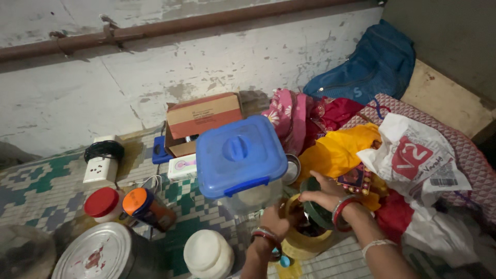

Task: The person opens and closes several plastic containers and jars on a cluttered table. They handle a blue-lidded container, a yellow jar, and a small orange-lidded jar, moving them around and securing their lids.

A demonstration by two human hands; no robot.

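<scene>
— Gripped how, from the head view?

— Both hands are closed on a yellow jar (302, 243) on the mat: the left hand (276, 221) is pressed to its rim, the right hand (323, 195) is curled over a dark green lid (316, 209) at its mouth.

— Handling?

— Rigid, light plastic is judged, possibly slippery; the side wall is best held. A blue-lidded container (241, 157) is seen just behind.

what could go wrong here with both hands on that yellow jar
The right hand tilts a dark green lid or bowl over the yellow jar while the left hand grips the rim; whatever is inside might spill onto the woven mat. The clear box with the blue lid sits tight beside the jar, so an elbow nudge may tip it. The dim light makes the jar's contents hard to see.
</scene>
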